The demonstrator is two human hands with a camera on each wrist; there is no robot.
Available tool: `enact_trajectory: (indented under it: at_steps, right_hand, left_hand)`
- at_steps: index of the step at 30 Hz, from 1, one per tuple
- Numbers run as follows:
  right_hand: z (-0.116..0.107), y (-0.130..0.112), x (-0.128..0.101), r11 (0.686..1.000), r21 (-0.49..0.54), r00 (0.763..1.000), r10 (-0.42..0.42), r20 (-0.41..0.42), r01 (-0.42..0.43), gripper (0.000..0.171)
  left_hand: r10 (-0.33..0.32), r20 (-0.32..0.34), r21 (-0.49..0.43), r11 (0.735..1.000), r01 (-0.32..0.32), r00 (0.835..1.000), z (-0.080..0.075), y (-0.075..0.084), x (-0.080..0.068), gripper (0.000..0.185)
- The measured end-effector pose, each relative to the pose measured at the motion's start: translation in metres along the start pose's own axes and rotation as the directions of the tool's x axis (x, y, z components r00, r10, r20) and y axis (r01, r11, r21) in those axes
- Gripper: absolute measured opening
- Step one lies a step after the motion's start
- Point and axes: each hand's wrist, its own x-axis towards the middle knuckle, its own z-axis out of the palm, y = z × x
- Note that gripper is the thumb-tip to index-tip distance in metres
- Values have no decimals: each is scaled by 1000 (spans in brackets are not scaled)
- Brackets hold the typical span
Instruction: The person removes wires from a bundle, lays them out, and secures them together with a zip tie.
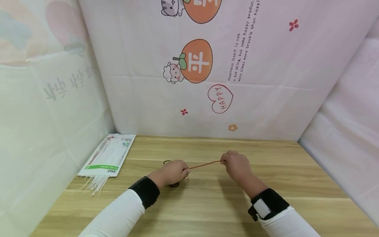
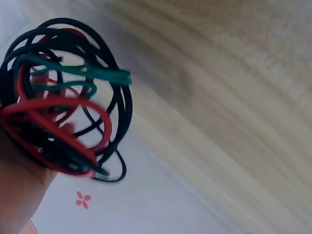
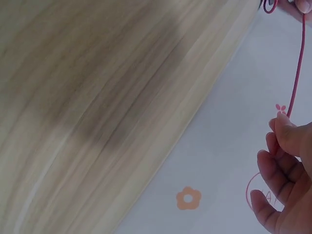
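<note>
The red wire (image 1: 205,164) spans the gap between the hands, just below the centre of the head view, nearly straight, its long axis rising slightly toward the right of the frame. The right hand (image 1: 236,164) pinches it between thumb and fingers; the left hand (image 1: 174,171) grips the coil (image 2: 53,101) it runs from, so the coil sits nearer the left. That coil mixes 3 colours, smooth black, red and green strands in loose round loops, with a blurred dark tip. The worktop (image 1: 207,210) has streaked, pale wood grain. At left, a flat, glossy packet (image 1: 108,154) spills slim, whitish strips (image 1: 96,184) beside creased, printed cloth (image 1: 148,108).
</note>
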Motion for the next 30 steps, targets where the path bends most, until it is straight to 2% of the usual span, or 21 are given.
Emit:
enact_trajectory:
  at_steps: [2,7,13,17,21,24,30]
  right_hand:
    - [0,3,0,1000,0,1000,15,-5,-15,5]
    - [-2,11,-2,1000,3,999,30,-18,-30,6]
    - [-5,12,-3,1000,1,999,17,-36,-17,3]
    - [-5,16,-3,1000,-16,998,-2,-57,1,4]
    - [-7,21,0,999,-42,995,-33,-96,29,5]
    - [-9,23,2,998,-49,993,-44,-108,39,5]
    - [-13,26,2,998,-51,996,-31,-88,27,5]
  left_hand:
    - [-21,2,-31,999,22,1000,0,0,-2,31]
    - [-46,-25,-40,998,45,999,0,-4,-7,25]
    - [-47,-20,-96,994,45,999,-2,-4,-10,22]
    - [-57,-50,-128,991,50,997,-1,-7,-12,21]
    - [-68,-76,-117,991,59,995,-3,-9,-13,24]
    - [-69,-52,-130,990,62,996,-6,-8,-14,25]
    - [-77,39,-215,973,83,996,-8,-5,-16,19]
